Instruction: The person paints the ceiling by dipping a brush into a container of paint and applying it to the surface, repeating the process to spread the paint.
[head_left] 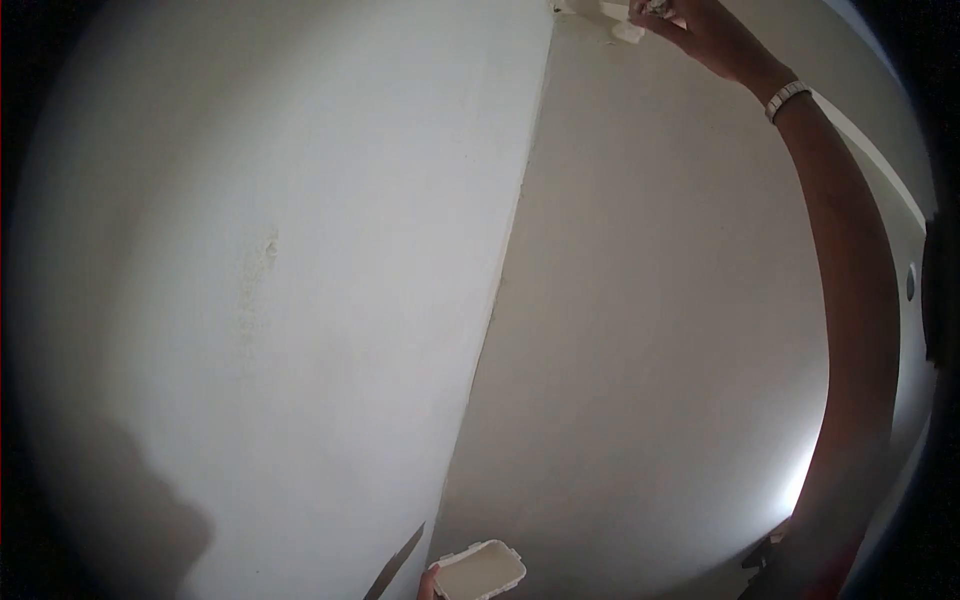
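My right hand (705,35) is raised to the top edge of the view, near the corner where two white walls meet (520,220). Its fingers are closed on a small tool whose pale flat end (628,30) touches the wall by a rough white patch (590,10). A light band (787,98) circles that wrist. At the bottom edge only a fingertip of my left hand (428,582) shows, gripping a small white rectangular tray (482,570). A thin dark pointed shape (397,568) lies just left of it; I cannot tell if it is a blade or a shadow.
The left wall (280,280) has a faint rough mark at mid height. A dark shadow (130,510) covers its lower left. A pale trim line (880,160) and a small round fitting (910,283) lie behind my right arm, with dark objects (765,550) low down.
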